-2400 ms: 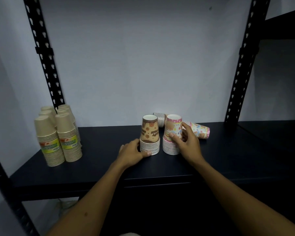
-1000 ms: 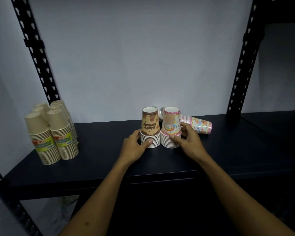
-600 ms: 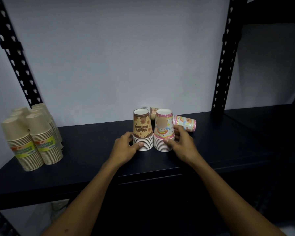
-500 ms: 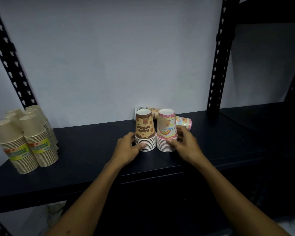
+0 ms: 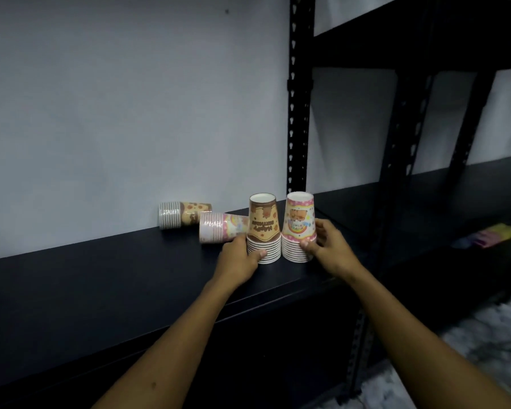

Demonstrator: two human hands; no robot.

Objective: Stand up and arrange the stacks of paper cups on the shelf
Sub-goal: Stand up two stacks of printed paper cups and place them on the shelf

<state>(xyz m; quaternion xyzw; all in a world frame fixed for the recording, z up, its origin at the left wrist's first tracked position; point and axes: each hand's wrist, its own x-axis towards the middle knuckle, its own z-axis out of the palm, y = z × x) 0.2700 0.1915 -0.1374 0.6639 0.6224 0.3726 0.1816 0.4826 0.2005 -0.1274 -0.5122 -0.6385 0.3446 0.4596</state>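
Left hand (image 5: pixel 242 255) grips the upright brown paper-cup stack (image 5: pixel 263 228), right hand (image 5: pixel 326 246) the pink paper-cup stack (image 5: pixel 299 227). Low, even pressure should slide both without toppling along the black shelf (image 5: pixel 101 284).

Both upright stacks have shifted rightward along the shelf (image 5: pixel 106 290). The brown stack (image 5: pixel 263 228) and the pink stack (image 5: pixel 299 227) now stand close in front of the black upright post (image 5: pixel 298 113); earlier they stood about mid-shelf, well left of it. Left hand (image 5: pixel 239 258) and right hand (image 5: pixel 331 249) travelled with them.

The two lying stacks, earlier behind and to the right of the upright pair, now lie to its left: the brown lying stack (image 5: pixel 183 214) by the wall, the pink lying stack (image 5: pixel 222 231) touching the left hand.

View swung right: the plain tan stacks at the shelf's left end are out of frame, and a neighbouring shelf bay (image 5: pixel 455 202) has come into view.
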